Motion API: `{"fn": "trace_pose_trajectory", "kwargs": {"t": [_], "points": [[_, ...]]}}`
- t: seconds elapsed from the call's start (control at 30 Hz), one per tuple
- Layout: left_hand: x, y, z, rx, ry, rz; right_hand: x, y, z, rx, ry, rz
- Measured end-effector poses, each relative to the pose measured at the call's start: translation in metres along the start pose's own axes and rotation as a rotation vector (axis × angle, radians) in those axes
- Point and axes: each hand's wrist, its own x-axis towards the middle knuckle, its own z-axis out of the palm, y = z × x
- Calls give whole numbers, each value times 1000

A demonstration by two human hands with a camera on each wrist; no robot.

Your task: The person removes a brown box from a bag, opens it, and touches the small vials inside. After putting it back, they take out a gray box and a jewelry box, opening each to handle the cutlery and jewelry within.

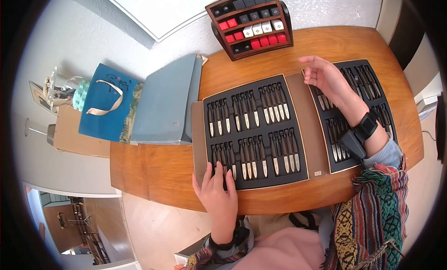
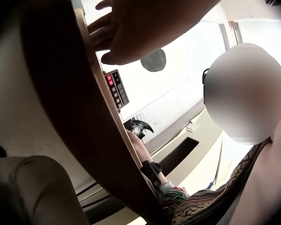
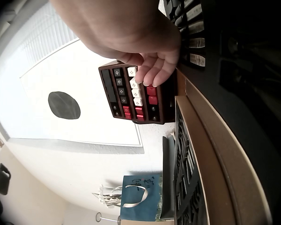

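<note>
My left hand (image 1: 216, 193) rests with fingers spread at the lower left corner of the left black tray (image 1: 298, 151), fingertips over the nearest tools. It lies high in the left wrist view, near the table edge. My right hand (image 1: 328, 81) hangs over the top left part of the right tray (image 1: 342, 165), wrist bent and fingers loosely bent; nothing shows in it. In the right wrist view its fingers overlap the cube rack. Both trays belong to one opened case, joined by a brown spine (image 1: 300, 125). Rows of slim tools (image 1: 282, 110) with dark handles and silvery tips fill them.
A dark wooden rack (image 1: 263, 51) of black, red and white cubes stands at the back of the wooden table (image 1: 153, 163). To the left are a grey-blue folder (image 1: 167, 102) and a blue bag (image 1: 98, 123) with a pale ribbon handle.
</note>
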Motion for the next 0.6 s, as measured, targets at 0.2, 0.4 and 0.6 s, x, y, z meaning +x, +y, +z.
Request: {"fn": "trace_pose_trajectory", "kwargs": {"t": [0.2,0.4,0.6], "points": [[-6,-3,-13,-89,-150,-47,-2,-2,2,-6,0,0],[-9,1,-11,-19,-148,-6,2,1,-2,15,-15,5],[-7,-2,-7,10,-126,17,2,1,-3,29,-11,7]]}}
